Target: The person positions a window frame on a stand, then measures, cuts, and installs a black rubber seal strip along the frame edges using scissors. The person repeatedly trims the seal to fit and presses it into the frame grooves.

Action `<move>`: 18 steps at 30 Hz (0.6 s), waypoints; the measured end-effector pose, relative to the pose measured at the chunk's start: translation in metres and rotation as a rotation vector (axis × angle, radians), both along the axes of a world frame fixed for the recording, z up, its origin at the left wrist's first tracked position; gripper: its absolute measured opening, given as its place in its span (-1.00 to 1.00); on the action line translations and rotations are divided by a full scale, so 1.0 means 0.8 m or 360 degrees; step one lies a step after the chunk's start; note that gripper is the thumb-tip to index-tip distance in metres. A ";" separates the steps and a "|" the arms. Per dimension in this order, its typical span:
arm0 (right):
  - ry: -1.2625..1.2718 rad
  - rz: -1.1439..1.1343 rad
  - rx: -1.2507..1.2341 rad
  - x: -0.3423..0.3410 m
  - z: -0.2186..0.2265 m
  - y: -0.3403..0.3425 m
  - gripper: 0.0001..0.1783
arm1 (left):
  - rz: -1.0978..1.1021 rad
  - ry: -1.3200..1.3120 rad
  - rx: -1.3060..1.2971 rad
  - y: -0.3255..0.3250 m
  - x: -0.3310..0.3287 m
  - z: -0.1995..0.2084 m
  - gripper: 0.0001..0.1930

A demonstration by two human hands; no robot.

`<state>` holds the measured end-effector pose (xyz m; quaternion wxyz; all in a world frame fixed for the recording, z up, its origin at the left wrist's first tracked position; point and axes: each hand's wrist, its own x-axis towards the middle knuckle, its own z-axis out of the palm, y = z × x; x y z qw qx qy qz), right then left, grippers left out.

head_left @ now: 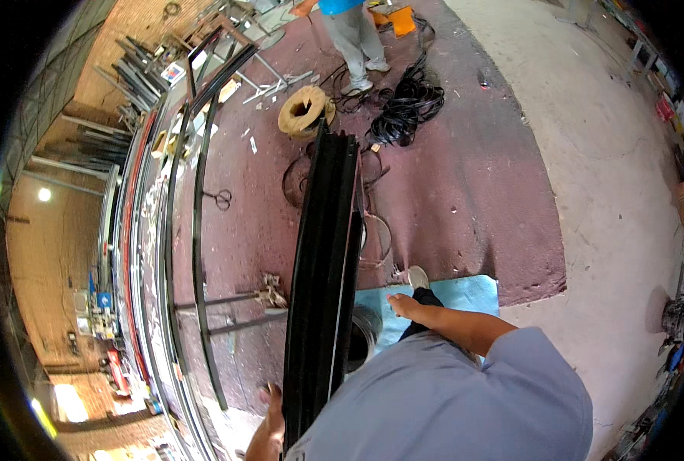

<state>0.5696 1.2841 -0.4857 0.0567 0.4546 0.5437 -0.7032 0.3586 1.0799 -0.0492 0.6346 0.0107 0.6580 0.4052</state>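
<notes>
Long black metal profiles point(319, 284) stretch away from me, side by side in a bundle, close in front of my body. My left hand point(273, 415) is at their near left side, with the fingertips apart and nothing visible between them. Whether it touches the profiles I cannot tell. My right hand point(405, 306) hangs over a light blue mat point(465, 296), away from the bundle. Its fingers are curled closed and nothing shows sticking out of them. Beside the profiles, a dark round bucket point(363, 334) is partly hidden.
A metal stand point(238, 301) sits left of the profiles, near more long bars point(197, 230). Beyond lie a yellowish spool point(305, 111) and a heap of black cable point(411, 104). Another person point(349, 38) stands at the far end. Shelving lines the right edge.
</notes>
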 end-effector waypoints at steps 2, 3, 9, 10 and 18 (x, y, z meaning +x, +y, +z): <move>0.0114 -0.0121 0.0092 -0.049 -0.035 0.069 -0.20 | 0.0015 0.0076 -0.0047 0.041 -0.028 0.014 -0.10; 0.0162 -0.0174 0.0134 -0.063 -0.048 0.097 -0.21 | 0.0008 0.0108 -0.0066 0.060 -0.041 0.022 -0.11; 0.0034 -0.0746 -0.0566 -0.145 -0.031 0.182 -0.04 | 0.0144 0.0376 -0.0183 0.067 -0.127 0.097 -0.22; -0.0004 -0.0770 -0.0727 -0.158 -0.022 0.184 -0.05 | 0.0163 0.0431 -0.0191 0.064 -0.144 0.111 -0.23; 0.1256 -0.0903 -0.1803 -0.257 0.073 0.182 -0.27 | 0.0239 0.0900 -0.0190 0.054 -0.243 0.193 -0.37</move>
